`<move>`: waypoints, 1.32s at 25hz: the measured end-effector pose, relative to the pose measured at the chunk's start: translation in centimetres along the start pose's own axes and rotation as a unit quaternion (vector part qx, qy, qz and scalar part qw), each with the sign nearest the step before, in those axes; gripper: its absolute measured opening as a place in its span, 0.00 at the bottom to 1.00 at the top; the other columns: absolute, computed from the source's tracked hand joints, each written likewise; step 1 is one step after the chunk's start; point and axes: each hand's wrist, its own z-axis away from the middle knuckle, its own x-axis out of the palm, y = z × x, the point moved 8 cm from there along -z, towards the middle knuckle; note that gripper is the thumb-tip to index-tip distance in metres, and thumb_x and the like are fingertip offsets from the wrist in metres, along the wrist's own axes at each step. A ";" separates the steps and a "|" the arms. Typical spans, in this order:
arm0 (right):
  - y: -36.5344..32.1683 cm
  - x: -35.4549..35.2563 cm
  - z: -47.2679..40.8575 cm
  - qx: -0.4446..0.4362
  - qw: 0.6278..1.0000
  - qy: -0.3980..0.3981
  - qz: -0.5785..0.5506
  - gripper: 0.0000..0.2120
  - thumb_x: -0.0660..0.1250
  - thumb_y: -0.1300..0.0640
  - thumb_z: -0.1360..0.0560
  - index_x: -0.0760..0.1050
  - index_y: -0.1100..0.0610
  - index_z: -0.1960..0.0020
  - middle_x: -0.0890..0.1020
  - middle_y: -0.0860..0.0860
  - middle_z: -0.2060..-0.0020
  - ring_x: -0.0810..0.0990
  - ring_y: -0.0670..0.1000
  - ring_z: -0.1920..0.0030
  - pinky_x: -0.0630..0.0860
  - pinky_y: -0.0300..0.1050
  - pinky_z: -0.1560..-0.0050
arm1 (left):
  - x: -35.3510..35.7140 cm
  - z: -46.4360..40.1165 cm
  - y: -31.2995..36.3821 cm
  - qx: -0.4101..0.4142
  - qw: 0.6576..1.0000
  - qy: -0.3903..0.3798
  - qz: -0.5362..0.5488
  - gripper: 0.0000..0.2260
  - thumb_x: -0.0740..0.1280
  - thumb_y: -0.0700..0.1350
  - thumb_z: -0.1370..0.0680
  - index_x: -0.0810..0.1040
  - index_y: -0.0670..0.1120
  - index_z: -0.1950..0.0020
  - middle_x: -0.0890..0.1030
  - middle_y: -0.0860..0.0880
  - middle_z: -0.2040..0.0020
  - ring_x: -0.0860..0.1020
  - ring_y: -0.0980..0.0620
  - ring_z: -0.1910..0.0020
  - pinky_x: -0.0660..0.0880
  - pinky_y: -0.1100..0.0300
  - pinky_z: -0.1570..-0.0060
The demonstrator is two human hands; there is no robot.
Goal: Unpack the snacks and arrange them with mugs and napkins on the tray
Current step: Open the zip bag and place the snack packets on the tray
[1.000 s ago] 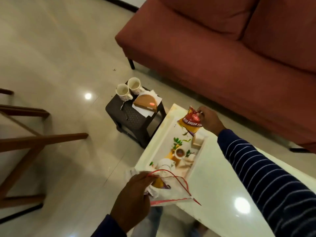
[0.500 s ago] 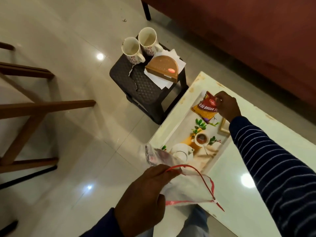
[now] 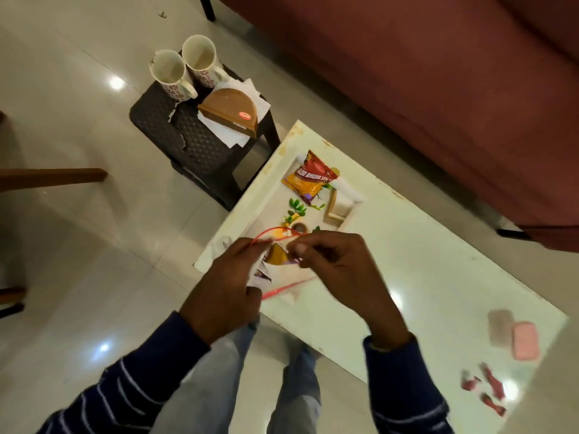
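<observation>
Both hands meet over the near end of the tray (image 3: pixel 250 202), which rests on the white table (image 3: pixel 423 261). The left hand (image 3: pixel 228 286) is closed around a clear bag (image 3: pixel 282 277) with a red zip edge, gripping its rim. The right hand (image 3: pixel 332 261) has its fingers pinched together at the bag's mouth, on the rim or on what is inside; which of the two cannot be told. A yellow-orange packet (image 3: pixel 277 255) shows inside the bag between the hands. A red and yellow snack packet (image 3: pixel 310 180) lies flat at the far end of the tray, apart from both hands. Just beside it on the tray's right edge is a small wooden holder (image 3: pixel 340 205). Two mugs (image 3: pixel 185 67) stand upright, touching each other, on a dark stool (image 3: pixel 194 136) left of the table. Near them on the stool, a brown half-round box (image 3: pixel 232 111) lies on white napkins (image 3: pixel 225 133). A pink block (image 3: pixel 524 341) and red wrappers (image 3: pixel 488 386) lie on the table's right end.
</observation>
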 end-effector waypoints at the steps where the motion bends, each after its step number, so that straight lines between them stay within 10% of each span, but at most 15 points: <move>1: 1.0 1.4 0.0 0.015 0.997 -0.038 0.071 0.09 0.67 0.60 0.21 0.85 0.55 0.46 0.87 0.49 0.53 0.84 0.48 0.52 0.79 0.42 0.51 | 0.4 0.0 0.4 0.003 1.000 0.003 -0.009 0.30 0.68 0.33 0.29 0.69 0.48 0.28 0.72 0.52 0.37 0.75 0.51 0.41 0.76 0.66 0.42; 4: 5.9 4.4 -1.6 0.066 0.935 -0.111 0.330 0.13 0.63 0.60 0.19 0.78 0.56 0.36 0.82 0.53 0.41 0.79 0.54 0.41 0.74 0.44 0.43 | 1.6 0.1 2.1 0.016 0.999 0.009 -0.033 0.30 0.68 0.35 0.29 0.68 0.45 0.26 0.73 0.47 0.33 0.77 0.44 0.41 0.78 0.52 0.41; 7: 11.4 5.3 -2.9 0.192 0.852 -0.140 0.467 0.12 0.63 0.59 0.19 0.74 0.58 0.37 0.79 0.56 0.41 0.80 0.57 0.42 0.74 0.46 0.49 | 2.9 -0.2 3.8 0.056 0.998 0.010 -0.033 0.31 0.65 0.38 0.31 0.68 0.44 0.27 0.74 0.45 0.33 0.79 0.42 0.47 0.78 0.59 0.46; 10: 13.8 4.2 -2.8 0.302 0.947 0.045 0.097 0.11 0.58 0.62 0.18 0.72 0.53 0.57 0.79 0.52 0.56 0.80 0.59 0.48 0.78 0.51 0.46 | 4.2 -0.4 5.0 0.074 0.997 0.009 -0.010 0.33 0.65 0.38 0.32 0.67 0.45 0.26 0.73 0.47 0.33 0.78 0.41 0.47 0.73 0.65 0.47; 13: 15.9 4.8 -1.5 0.343 0.870 0.165 -0.313 0.18 0.52 0.60 0.15 0.67 0.54 0.63 0.75 0.44 0.75 0.74 0.46 0.65 0.77 0.38 0.63 | 5.0 -0.9 5.3 0.081 0.997 0.002 0.010 0.34 0.65 0.39 0.32 0.67 0.46 0.25 0.73 0.48 0.32 0.77 0.45 0.42 0.77 0.59 0.41; 16: 14.1 3.8 -3.7 0.240 0.968 0.063 0.031 0.17 0.54 0.64 0.16 0.69 0.58 0.63 0.74 0.45 0.73 0.72 0.44 0.66 0.74 0.40 0.60 | 4.9 -2.3 4.2 0.056 0.998 0.005 0.007 0.34 0.67 0.38 0.31 0.66 0.44 0.24 0.72 0.46 0.32 0.78 0.39 0.46 0.78 0.53 0.45; 18: 11.9 4.5 -3.9 0.125 0.904 -0.041 0.407 0.08 0.59 0.63 0.18 0.76 0.59 0.52 0.78 0.51 0.61 0.76 0.49 0.60 0.73 0.44 0.55 | 4.6 -3.2 2.9 0.023 1.000 -0.004 -0.009 0.34 0.68 0.35 0.29 0.63 0.45 0.23 0.70 0.46 0.31 0.77 0.39 0.43 0.78 0.52 0.44; 20: 9.4 4.0 -2.3 0.052 0.853 -0.023 0.519 0.08 0.65 0.61 0.21 0.78 0.57 0.43 0.83 0.52 0.54 0.82 0.53 0.55 0.76 0.46 0.54 | 3.9 -3.8 1.7 -0.002 1.000 -0.006 -0.021 0.35 0.69 0.35 0.28 0.61 0.45 0.23 0.68 0.47 0.30 0.77 0.44 0.41 0.78 0.55 0.43; 26: 4.6 -7.3 4.3 0.014 0.954 0.289 0.082 0.07 0.61 0.50 0.18 0.73 0.52 0.52 0.81 0.40 0.62 0.80 0.39 0.62 0.73 0.28 0.60 | 0.4 -5.1 -1.5 -0.020 0.997 0.050 -0.055 0.34 0.71 0.34 0.30 0.66 0.44 0.25 0.71 0.48 0.38 0.72 0.54 0.60 0.74 0.63 0.53; 29: 8.8 -9.9 2.8 0.096 0.908 0.326 -0.243 0.12 0.59 0.53 0.16 0.76 0.57 0.39 0.84 0.50 0.48 0.84 0.50 0.49 0.83 0.46 0.50 | 0.6 -4.8 -2.9 -0.035 0.996 0.035 -0.076 0.35 0.70 0.34 0.30 0.64 0.45 0.24 0.70 0.46 0.36 0.78 0.44 0.54 0.75 0.62 0.52; 33: 16.2 -9.1 -1.7 0.183 0.887 0.332 -0.263 0.13 0.58 0.55 0.16 0.72 0.59 0.35 0.82 0.53 0.47 0.81 0.51 0.53 0.81 0.49 0.50 | 1.5 -3.8 -3.4 -0.030 0.997 0.012 -0.064 0.35 0.69 0.34 0.29 0.63 0.48 0.24 0.70 0.48 0.35 0.74 0.51 0.62 0.70 0.78 0.69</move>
